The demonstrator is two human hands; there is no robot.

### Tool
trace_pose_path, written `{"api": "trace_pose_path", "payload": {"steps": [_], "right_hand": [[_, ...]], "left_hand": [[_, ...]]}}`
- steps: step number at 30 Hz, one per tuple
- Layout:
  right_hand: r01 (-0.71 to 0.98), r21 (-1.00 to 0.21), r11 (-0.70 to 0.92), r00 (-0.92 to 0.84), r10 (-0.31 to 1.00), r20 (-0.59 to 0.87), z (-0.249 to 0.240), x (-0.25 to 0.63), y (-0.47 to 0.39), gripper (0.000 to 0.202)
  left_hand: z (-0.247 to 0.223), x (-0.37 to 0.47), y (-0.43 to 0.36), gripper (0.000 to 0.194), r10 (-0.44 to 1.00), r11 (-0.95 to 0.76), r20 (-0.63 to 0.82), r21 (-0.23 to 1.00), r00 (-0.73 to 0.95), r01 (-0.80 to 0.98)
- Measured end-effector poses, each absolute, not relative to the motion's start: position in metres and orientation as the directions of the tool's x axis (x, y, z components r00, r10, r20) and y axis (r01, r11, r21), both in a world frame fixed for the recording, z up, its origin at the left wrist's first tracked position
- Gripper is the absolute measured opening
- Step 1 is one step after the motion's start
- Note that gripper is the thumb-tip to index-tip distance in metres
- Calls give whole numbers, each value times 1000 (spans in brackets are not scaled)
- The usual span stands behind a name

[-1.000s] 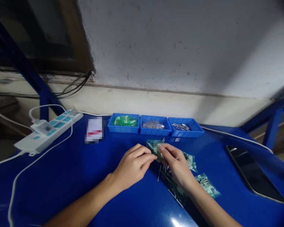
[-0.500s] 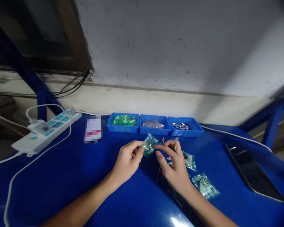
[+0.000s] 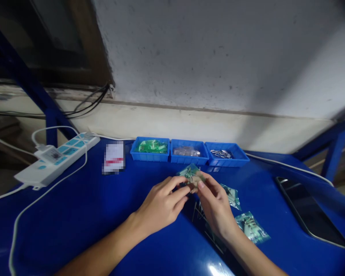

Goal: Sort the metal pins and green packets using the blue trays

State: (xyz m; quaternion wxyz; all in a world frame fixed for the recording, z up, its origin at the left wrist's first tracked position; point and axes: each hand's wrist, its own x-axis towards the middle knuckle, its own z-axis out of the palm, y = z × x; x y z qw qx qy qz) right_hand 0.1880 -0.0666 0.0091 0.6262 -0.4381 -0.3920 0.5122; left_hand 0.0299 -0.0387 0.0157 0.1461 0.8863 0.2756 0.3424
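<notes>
A small clear greenish packet (image 3: 191,172) is held up over the blue table. My right hand (image 3: 216,203) pinches its right side between thumb and fingers. My left hand (image 3: 164,201) has its fingers closed at the packet's lower left edge; its fingertips partly cover it. On the table to the right lie two more packets, one (image 3: 232,196) just beyond my right hand and another (image 3: 252,227) nearer the front, with small pieces inside. Thin metal pieces (image 3: 199,210) lie under and beside my right hand, partly hidden by it.
Three blue trays stand along the wall, holding green packets (image 3: 152,146), clear packets (image 3: 186,151) and metal pieces (image 3: 222,153). A white power strip (image 3: 57,161) with cables is left, a blurred card (image 3: 114,157) beside it. A black phone (image 3: 310,211) lies right.
My left hand has moved right and turned over the packet's lower edge. The packet has shifted right, and my right hand has gone from fingers apart beside it to gripping it.
</notes>
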Motion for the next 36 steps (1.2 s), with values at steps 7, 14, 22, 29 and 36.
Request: {"api": "trace_pose_path", "payload": {"steps": [7,14,22,29,36], "right_hand": [[346,-804,484,147,818,556,4,195,-68,18],[613,-682,398,64,836,545,3,194,-72,34],[93,-990,105,64,992,112,13,194,-63,27],[512,-709,485,-56,843,535,6,198,-62,31],[630,-468,619,-247,732,635,8,201,-64,45]], "left_hand": [[13,39,-37,34,870,-96,115,993,480,-65],[9,33,-22,15,943,-111,115,993,312,-29],[12,28,-29,23,644,-750,579,606,501,264],[11,32,-22,41,879,-24,5,999,477,35],[14,29,-15,23,889,-55,15,996,457,72]]}}
